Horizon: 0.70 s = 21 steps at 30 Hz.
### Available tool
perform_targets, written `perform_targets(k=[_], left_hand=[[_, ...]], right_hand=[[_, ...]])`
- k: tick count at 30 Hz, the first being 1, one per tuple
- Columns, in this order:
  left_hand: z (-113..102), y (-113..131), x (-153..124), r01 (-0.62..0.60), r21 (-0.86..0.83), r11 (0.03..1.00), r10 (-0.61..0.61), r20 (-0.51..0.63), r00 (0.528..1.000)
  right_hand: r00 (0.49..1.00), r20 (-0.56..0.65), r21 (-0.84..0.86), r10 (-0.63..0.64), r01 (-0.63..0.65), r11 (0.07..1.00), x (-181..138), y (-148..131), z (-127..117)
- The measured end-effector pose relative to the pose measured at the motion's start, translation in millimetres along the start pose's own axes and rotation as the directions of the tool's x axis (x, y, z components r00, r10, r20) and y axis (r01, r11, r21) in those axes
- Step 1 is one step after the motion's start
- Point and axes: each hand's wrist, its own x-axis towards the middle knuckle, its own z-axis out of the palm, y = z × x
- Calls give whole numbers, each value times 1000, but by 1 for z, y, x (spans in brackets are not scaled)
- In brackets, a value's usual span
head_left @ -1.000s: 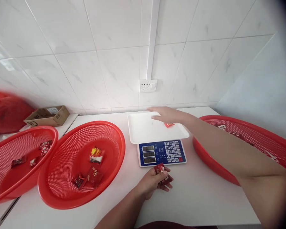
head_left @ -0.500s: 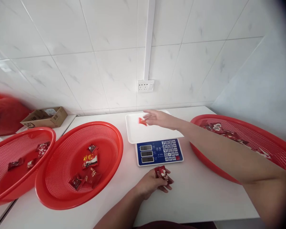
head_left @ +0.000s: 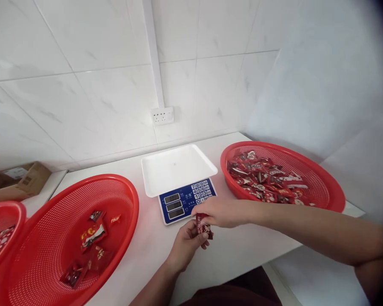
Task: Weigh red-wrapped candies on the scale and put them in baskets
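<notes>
My left hand (head_left: 187,244) is closed around dark red candy packets (head_left: 207,231), in front of the scale. From the right, my right hand (head_left: 225,213) reaches over the scale's near corner, its thumb and fingers closed on the upper part of the same packets. How many packets there are I cannot tell. Behind the hands stands a blue digital scale (head_left: 188,196) with a bare white pan (head_left: 178,165); my right hand hides part of its keypad. On the left, a red basket (head_left: 127,199) holds several wrapped candies (head_left: 93,233), among them a small red-orange one (head_left: 115,219).
At the right, a large red basket (head_left: 325,182) holds a heap of red candy packets (head_left: 268,174). Another red basket (head_left: 6,208) stands at the far left, with a cardboard box (head_left: 35,180) behind it. A socket (head_left: 162,115) is on the tiled wall.
My right hand has come back from over the scale pan to the packets in my left hand. The small red-orange candy it released now lies in the left basket. The view has turned right.
</notes>
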Motion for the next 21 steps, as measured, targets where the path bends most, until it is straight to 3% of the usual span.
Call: perform_targets(k=[3,6,8,10,12,13,15,21], left_hand=[[2,-3,2,41,10,999,-41,-23,999],[-2,-8,4,87,71,994,-82,-65,995],[-6,-10,5,97,118,988,-89,-74,993],[-9,-12,5,104,137,985,-94,-80,992],[-10,-12,6,108,132,985,-97,-87,991],[-9,-12,7,109,129,986,-98,-92,991],[-6,-12,8,115,136,984,-102,-99,990],[7,-9,11,136,170,976,-105,-177,979]], right_hand=[[979,-188,221,81,-39,974,2,10,-8],[906,-367,570,211,39,821,3,22,-30],[874,-425,648,236,112,754,-2,37,-45],[846,-475,560,242,79,825,-14,59,-56],[798,-537,321,273,-106,941,-33,87,-63],[773,-560,187,296,-231,955,-43,103,-65],[746,-550,44,375,-423,905,-65,136,-66],[660,-470,90,587,-625,775,-106,207,-57]])
